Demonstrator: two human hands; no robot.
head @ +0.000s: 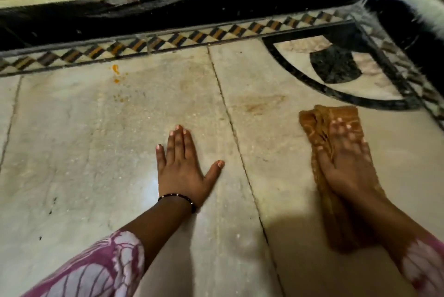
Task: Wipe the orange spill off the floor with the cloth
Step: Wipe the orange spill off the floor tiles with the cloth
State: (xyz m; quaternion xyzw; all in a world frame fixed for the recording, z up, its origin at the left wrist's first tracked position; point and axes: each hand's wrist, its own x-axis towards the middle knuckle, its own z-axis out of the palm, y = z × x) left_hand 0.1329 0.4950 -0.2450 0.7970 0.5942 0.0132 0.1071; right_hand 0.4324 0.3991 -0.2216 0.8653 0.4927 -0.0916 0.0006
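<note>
Flat, right hand [346, 164] on cloth [322, 128] (blurred)

Cloth [319, 128] under right hand [346, 166], spill [116, 69] far left

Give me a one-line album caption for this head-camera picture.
Right hand presses the cloth on the floor; left hand rests flat; orange spill remains.

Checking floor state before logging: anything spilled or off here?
Yes. Bright orange spill sits by the patterned border, with specks trailing below it. The cloth under the right hand is well off to its right, not on it.
</note>
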